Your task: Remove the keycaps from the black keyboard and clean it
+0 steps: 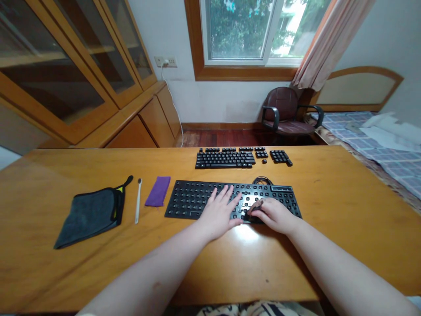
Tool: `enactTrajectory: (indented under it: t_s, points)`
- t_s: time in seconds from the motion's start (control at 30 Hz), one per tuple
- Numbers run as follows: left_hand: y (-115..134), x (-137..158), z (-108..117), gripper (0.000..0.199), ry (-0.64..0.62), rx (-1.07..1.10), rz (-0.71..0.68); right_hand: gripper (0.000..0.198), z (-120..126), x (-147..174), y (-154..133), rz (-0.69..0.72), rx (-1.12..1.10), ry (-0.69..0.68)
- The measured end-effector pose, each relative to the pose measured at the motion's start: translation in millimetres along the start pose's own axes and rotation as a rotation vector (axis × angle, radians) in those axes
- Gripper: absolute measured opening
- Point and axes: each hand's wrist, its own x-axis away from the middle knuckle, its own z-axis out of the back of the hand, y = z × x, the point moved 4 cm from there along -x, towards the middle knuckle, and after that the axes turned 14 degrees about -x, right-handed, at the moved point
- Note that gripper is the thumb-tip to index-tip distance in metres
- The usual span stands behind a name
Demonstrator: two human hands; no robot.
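A black keyboard (184, 199) with its keycaps off lies across the desk in front of me, its switches bare. My left hand (219, 210) rests flat on its middle, fingers spread. Just right of that, my right hand (274, 214) is closed around a small dark brush-like tool (255, 210). The tool's black lower end meets the switches near the keyboard's front edge; my fingers hide part of it, so its exact kind is unclear. Behind the keyboard, the removed black keycaps (225, 159) are laid out in keyboard order, with the number-pad keycaps (279, 156) at their right.
Left of the keyboard lie a purple cloth (158, 192), a white toothbrush (138, 202) and a folded grey cloth (90, 215) with black edging. A coiled black cable (262, 180) sits behind the keyboard. Beyond the wooden desk (348, 228) stands a brown armchair (287, 112).
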Motion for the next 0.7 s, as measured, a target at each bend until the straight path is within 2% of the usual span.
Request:
enactTrajectory:
  t_s: [0.23, 0.7]
  points:
    - [0.7, -0.8, -1.5, 0.079, -0.009, -0.014, 0.004, 0.033, 1.7, -0.9, -2.1, -0.042, -0.028, 0.008]
    - [3.1, -1.1, -4.0, 0.078, 0.007, -0.029, 0.01, 0.034, 5.7, -0.4, -6.3, -0.024, -0.035, 0.027]
